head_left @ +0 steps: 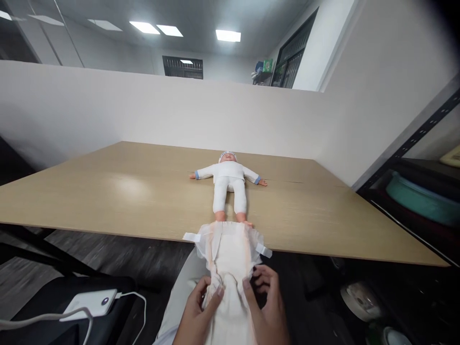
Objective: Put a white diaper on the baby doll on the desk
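Observation:
An unfolded white diaper (232, 251) hangs from the table's front edge toward me, its two tape tabs spread out to the sides. My left hand (201, 306) pinches its left edge between thumb and fingers. On the opposite edge my right hand (266, 302) grips with the thumb on top and the fingers curled beneath. Beyond the diaper a baby doll (230, 184) lies on its back, arms stretched wide, in a white outfit with blue cuffs and a cap. Its feet lie close to the diaper's far end.
The doll lies on a wooden table (151, 191) set against a low white wall (179, 110). On a black chair at lower left lies a white power bank (89, 304) with a cable (143, 306). A shelf at right holds a teal basin (420, 199).

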The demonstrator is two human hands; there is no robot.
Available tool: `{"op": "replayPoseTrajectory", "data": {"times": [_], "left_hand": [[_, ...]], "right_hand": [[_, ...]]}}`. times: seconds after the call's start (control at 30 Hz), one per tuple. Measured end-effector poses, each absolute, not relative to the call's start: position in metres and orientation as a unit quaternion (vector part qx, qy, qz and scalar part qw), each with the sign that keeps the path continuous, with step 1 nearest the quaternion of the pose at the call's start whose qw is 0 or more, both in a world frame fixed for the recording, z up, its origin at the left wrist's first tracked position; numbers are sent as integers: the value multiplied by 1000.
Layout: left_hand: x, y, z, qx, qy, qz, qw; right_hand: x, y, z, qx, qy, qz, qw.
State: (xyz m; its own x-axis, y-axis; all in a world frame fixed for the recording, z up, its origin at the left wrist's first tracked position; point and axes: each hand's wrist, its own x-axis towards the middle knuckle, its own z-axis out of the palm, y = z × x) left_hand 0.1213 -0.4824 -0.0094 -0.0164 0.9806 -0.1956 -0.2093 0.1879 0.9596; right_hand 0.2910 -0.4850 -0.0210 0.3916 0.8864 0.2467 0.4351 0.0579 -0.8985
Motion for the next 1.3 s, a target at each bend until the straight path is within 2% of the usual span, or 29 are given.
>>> {"op": "replayPoseTrajectory", "data": {"times": [0.07, 0.13, 0.3, 0.47, 0.67, 0.87, 1.0, 1.17, 1.3], "left_hand": [[122, -484, -10, 398, 509, 507, 570], [122, -484, -11, 407, 515, 501, 564], [123, -480, -16, 443, 518, 492, 542], [114, -483, -22, 540, 525, 451, 480], [69, -454, 5, 756, 461, 392, 248], [43, -333, 48, 835, 429, 345, 21], [61, -257, 63, 892, 379, 244, -25], [96, -212, 67, 981, 172, 59, -73], [112, -202, 65, 992, 101, 55, -59]], "right_hand": [[294, -479, -10, -640, -549, 106, 527], [293, -467, 6, -600, -629, 49, 492], [281, -424, 27, -528, -781, 42, 330], [273, -395, 12, -521, -818, 54, 239], [273, -392, 0, -511, -827, 27, 232], [275, -392, 0, -504, -833, 19, 229], [275, -392, 0, -502, -831, 18, 241], [273, -393, -2, -511, -823, 15, 247], [271, -394, -2, -526, -815, 34, 238]]}}
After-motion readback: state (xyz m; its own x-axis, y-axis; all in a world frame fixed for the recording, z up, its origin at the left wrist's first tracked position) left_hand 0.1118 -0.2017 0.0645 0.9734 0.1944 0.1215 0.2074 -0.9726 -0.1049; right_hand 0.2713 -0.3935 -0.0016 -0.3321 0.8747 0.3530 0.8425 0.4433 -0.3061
